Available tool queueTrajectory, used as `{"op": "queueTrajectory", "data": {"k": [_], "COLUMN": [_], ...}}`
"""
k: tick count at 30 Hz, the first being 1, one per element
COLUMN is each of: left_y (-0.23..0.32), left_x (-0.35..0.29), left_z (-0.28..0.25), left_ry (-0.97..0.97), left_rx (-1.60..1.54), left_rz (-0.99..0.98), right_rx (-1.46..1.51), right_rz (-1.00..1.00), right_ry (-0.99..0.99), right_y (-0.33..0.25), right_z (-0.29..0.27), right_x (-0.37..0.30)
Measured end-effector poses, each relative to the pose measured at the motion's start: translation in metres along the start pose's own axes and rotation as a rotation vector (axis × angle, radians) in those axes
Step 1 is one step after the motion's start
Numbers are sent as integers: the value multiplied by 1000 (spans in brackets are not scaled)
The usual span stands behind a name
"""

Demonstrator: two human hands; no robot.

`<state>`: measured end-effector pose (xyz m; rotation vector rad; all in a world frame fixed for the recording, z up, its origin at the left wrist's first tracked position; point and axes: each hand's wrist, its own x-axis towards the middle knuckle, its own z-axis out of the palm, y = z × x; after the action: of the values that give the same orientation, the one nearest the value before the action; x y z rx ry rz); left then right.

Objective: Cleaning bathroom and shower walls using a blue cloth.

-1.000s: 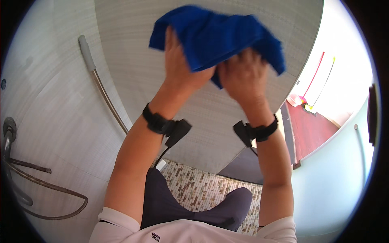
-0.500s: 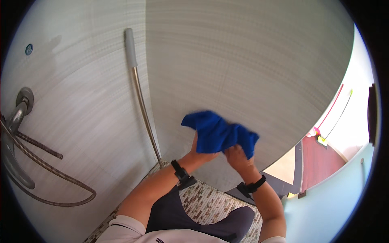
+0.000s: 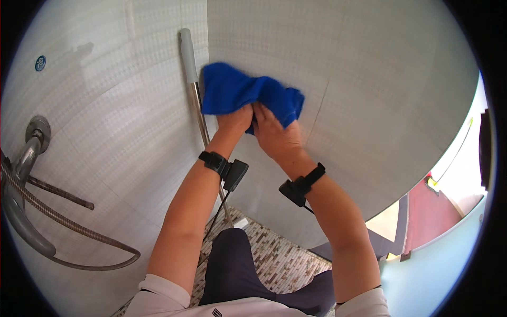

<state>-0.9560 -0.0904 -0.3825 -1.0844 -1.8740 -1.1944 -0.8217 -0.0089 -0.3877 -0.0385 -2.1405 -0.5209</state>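
Note:
A blue cloth (image 3: 232,91) is spread against the light grey tiled wall (image 3: 364,79), near the inside corner. My left hand (image 3: 236,120) grips its lower edge, with most of the fingers hidden behind the fabric. Close beside it, my right hand (image 3: 277,136) holds the cloth's lower right part, its fingers partly covered by folds. Both arms reach forward and up, each with a black strap and a small black box at the wrist.
A pole with a grey grip (image 3: 188,55) leans in the corner, just left of the cloth. On the left wall are a metal shower fitting (image 3: 38,132) and a flexible hose (image 3: 79,229). Mosaic tiles cover the floor (image 3: 264,240). A frosted glass panel (image 3: 422,280) stands at right.
Both hands have moved up and to the left along the wall with the cloth, closer to the corner and the pole. The view has shifted slightly.

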Motion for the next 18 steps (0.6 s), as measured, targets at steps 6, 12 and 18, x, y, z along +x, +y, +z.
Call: {"op": "queueTrajectory", "data": {"k": [6,12,18], "left_y": [-105,-100,-97], "left_x": [-148,-312,-429], "left_z": [72,126,135], "left_ry": [209,-434,-887], "left_rx": [494,293,135], "left_rz": [202,-219,-237], "right_rx": [232,151,58], "right_rz": [-44,-164,-229], "right_ry": [-91,-582,-601], "right_y": [-51,-75,-103], "right_z": [56,99,100], "right_x": [-60,-184,-310]}}
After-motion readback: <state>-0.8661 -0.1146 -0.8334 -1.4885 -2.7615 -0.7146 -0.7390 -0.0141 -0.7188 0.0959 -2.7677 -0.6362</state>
